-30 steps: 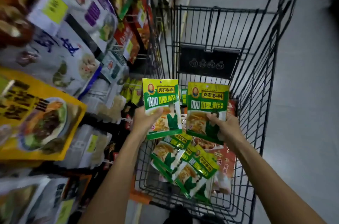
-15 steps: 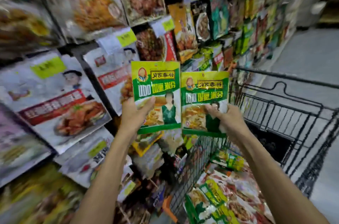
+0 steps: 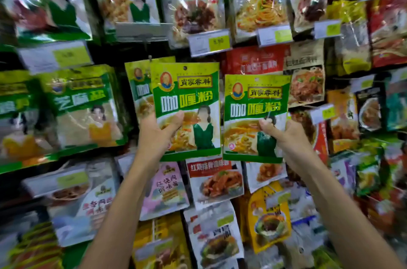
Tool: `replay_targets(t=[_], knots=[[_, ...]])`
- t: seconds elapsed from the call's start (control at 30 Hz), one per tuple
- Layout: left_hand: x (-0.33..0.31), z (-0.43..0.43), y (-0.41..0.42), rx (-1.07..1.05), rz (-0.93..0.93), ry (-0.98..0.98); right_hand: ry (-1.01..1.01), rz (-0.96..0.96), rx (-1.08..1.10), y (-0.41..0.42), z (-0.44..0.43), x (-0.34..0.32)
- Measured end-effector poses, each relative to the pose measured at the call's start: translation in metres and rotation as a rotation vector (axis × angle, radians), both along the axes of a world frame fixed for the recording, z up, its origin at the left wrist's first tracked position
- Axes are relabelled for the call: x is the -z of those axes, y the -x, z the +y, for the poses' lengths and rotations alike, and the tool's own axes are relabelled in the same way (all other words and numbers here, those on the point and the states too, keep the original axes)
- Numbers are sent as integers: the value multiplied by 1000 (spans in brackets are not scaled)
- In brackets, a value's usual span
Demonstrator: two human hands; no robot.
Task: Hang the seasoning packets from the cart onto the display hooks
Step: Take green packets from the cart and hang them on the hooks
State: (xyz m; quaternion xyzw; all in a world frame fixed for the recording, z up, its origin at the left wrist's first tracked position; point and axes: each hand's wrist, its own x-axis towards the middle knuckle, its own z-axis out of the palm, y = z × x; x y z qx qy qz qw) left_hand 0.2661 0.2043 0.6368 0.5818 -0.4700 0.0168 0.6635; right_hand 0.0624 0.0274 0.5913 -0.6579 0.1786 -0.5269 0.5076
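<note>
My left hand (image 3: 157, 134) grips a green and yellow curry powder packet (image 3: 187, 101) by its lower left, thumb on the front. It is held upright against the display wall, partly covering an identical hanging packet (image 3: 137, 90) behind it on the left. My right hand (image 3: 284, 134) pinches a second matching packet (image 3: 256, 110) at its lower right, slightly lower and right of the first. Each held packet has a small hang hole near its top edge. The cart is out of view.
The wall is packed with hanging seasoning bags: large green ones (image 3: 83, 110) to the left, noodle-sauce packs (image 3: 193, 4) above, red and white packs (image 3: 214, 180) below. Price tags (image 3: 209, 43) stick out on hook ends above the held packets.
The view has swung from the cart to face the display wall. Both hands have lifted their packets up and forward, close to the hanging row of the same product.
</note>
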Motion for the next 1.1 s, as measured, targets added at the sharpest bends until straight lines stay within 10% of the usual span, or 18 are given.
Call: replay_targets(t=[0.5,1.1], knots=[[-40,114,-93,-280,75,143,77,-25,-430,-150,54,-70],[-44,131,-106,-323,20,138,-45,57,-304,-188,56,-88]])
